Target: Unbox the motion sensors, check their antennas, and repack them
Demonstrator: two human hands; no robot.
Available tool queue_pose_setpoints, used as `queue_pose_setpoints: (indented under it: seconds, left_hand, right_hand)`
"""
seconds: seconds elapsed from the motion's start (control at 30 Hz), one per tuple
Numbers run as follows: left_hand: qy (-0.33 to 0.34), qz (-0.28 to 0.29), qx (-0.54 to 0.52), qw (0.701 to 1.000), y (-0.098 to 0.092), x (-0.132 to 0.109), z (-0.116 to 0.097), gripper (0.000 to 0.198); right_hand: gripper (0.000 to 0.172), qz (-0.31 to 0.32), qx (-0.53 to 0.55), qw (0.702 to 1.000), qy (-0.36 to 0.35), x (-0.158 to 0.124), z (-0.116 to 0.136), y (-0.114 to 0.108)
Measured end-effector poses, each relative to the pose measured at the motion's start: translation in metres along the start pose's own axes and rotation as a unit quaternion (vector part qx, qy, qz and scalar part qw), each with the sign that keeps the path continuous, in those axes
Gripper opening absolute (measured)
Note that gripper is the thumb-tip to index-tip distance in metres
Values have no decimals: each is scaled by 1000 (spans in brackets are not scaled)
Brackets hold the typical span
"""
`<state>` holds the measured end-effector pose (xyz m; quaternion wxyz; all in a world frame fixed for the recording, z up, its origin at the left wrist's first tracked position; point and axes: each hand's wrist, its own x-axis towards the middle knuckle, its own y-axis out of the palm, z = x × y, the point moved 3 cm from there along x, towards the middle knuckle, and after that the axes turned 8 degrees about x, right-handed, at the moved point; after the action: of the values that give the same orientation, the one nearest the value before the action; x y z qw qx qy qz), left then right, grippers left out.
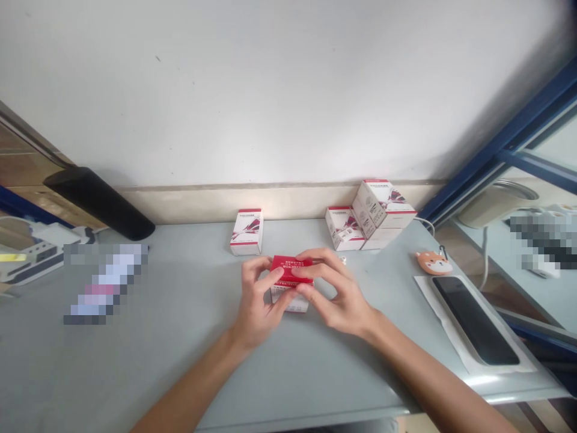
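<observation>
A small carton (293, 269) with a red top and white lower part stands in front of me at the middle of the table. My left hand (261, 294) grips its left side, thumb and fingers pressed at the red top. On the opposite side my right hand (336, 291) closes on the same carton, with fingertips on the red part and the thumb at its front edge. White lettering shows on the red surface. The carton's sides are partly hidden behind my fingers. A small white object (343, 260) lies just behind my right hand.
Behind the hands stands a white-and-red box (247, 231); several similar boxes (383, 207) are stacked at right. Further right are an orange animal-faced case (433, 262) and a dark phone (475, 319) on white paper. A black cylinder (101, 201) and power strip (45, 255) lie left.
</observation>
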<state>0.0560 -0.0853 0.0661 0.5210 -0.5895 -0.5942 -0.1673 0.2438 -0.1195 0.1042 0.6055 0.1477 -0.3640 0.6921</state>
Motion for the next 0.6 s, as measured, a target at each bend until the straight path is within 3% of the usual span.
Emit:
queue_pose_setpoints:
  seconds: [0.2,0.37,0.5,0.6]
  left_hand:
    - [-5,-6,35,999,-2,3,-8,48]
    - [2,-4,32,999,-6,5,-13,51]
    - [6,6,41,999,-7,5,-15,47]
    - [12,6,44,999,-6,3,-14,45]
  right_hand:
    - [40,-35,-15,999,6,-5,-3,5]
    - [26,-45,-8,999,-25,-7,1,8]
    - [15,-84,60,994,26,-5,5,8]
    - [14,-70,77,994,32,-5,5,6]
